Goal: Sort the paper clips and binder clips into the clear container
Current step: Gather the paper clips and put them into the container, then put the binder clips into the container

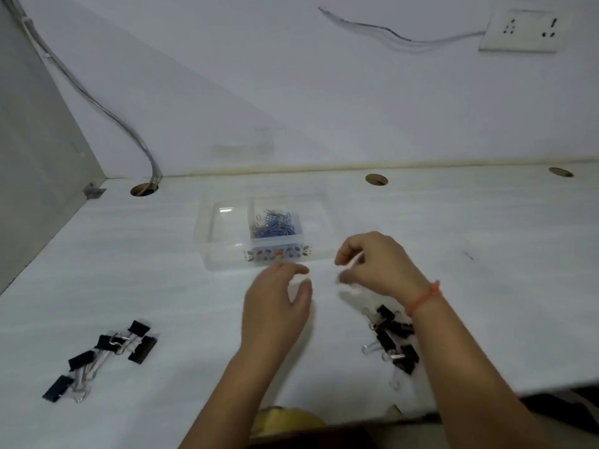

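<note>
The clear container point(223, 254) lies at the middle of the white desk, and its centre compartment holds a heap of blue paper clips point(274, 223). The left compartment looks bare. My left hand point(275, 306) hovers just in front of the container with thumb and forefinger curled close together; something pale and blurred lies between them. My right hand point(376, 264), with a red band on its wrist, pinches a small pale blurred piece beside the container's right front corner. Several black binder clips point(393, 340) lie under my right wrist. A second group of black binder clips point(107, 351) lies at the left front.
Three round cable holes point(376, 179) run along the back of the desk, with a cable point(107, 111) dropping into the left one. A grey side panel point(35, 157) closes off the left. A wall socket point(522, 30) is at the upper right. The desk's front edge cuts off at the lower right.
</note>
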Motion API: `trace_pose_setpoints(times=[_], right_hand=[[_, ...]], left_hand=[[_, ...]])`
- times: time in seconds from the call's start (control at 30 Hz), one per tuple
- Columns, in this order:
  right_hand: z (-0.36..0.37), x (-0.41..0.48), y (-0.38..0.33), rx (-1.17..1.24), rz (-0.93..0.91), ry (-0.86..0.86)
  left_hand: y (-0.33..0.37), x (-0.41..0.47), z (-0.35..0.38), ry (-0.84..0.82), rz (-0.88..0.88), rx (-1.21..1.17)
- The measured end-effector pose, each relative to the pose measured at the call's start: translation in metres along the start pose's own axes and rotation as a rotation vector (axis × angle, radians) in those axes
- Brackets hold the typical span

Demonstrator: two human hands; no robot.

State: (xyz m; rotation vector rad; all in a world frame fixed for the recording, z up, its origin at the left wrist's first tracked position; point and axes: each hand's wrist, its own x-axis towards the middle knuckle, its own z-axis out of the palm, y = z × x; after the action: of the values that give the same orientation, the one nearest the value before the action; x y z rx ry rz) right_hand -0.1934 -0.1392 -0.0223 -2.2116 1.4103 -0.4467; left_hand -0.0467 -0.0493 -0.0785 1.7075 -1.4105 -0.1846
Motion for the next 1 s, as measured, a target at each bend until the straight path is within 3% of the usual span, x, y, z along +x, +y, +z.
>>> trace_pose_setpoints(times=[0.13,0.27,0.37,0.5,0.73,0.87,1.0], right_hand=[[-0.025,-0.068,0.044,-0.250,0.209,-0.253],[-0.009,-0.097,0.067,-0.316,0.255,-0.316],[0.014,-0.096,0.071,-0.139,0.238,-0.184],[0.035,-0.085,0.060,-0.060,0.142,-0.062],[0.066,-0.071,0.043,0.120,0.031,0.122],[0.058,-0.071,0.046,0.403,0.051,0.125],[0.041,-0.076,0.044,0.919,0.176,0.117]], left_hand=[[0.019,-0.044,0.027,-0.385,0.067,0.032],[0.030,-0.054,0.057,-0.560,0.156,0.120],[0.035,-0.047,0.070,-0.528,0.145,0.118],[0.026,-0.042,0.060,-0.366,0.072,0.149],[-0.002,-0.051,0.024,-0.176,-0.146,0.051],[-0.008,-0.055,0.007,-0.106,-0.389,-0.237],[-0.003,-0.052,-0.006,-0.157,-0.708,-0.809]])
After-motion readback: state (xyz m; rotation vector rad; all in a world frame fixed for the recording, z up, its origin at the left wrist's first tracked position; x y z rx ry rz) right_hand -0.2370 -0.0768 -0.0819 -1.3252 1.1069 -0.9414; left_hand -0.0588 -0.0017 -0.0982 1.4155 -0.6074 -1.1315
